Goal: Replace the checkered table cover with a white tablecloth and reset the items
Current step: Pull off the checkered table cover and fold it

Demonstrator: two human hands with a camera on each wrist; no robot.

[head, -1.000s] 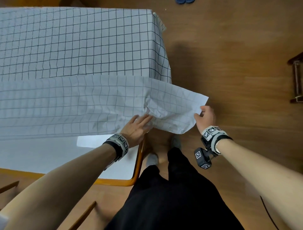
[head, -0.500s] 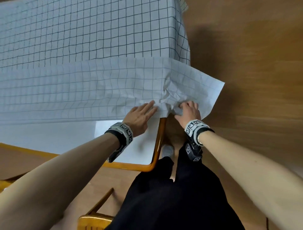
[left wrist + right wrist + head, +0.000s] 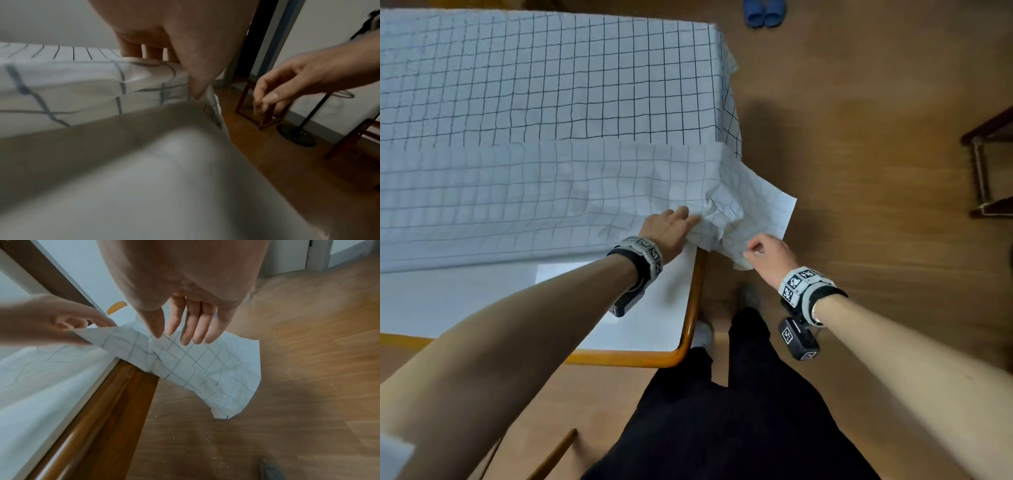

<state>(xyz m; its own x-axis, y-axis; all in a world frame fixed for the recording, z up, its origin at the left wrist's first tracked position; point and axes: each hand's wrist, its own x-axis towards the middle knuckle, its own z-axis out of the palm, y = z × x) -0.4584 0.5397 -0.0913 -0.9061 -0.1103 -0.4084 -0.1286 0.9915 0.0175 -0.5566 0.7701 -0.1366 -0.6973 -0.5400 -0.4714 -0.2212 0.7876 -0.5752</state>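
Note:
The checkered table cover (image 3: 551, 85) lies over the far part of the table, its near side folded back on itself. The fold ends in a crumpled corner (image 3: 726, 212) that hangs past the table's right edge. My left hand (image 3: 688, 219) pinches the cover (image 3: 82, 91) at that fold, thumb tucked under and fingers on top. Just to the right, my right hand (image 3: 751, 250) hovers over the hanging corner (image 3: 205, 369). In the right wrist view the right hand (image 3: 176, 337) has nearly straight fingers and holds nothing. No white tablecloth is in view.
The near part of the white table top (image 3: 482, 301) is bare, with an orange rim (image 3: 688, 329). Blue slippers (image 3: 763, 15) lie on the wooden floor beyond the table. A dark wooden stand (image 3: 983, 171) is at the right, a lamp base (image 3: 296, 136) beside it.
My right hand has let go of the crumpled corner and drawn back to the right. The left hand stays on the fold, now pinching it.

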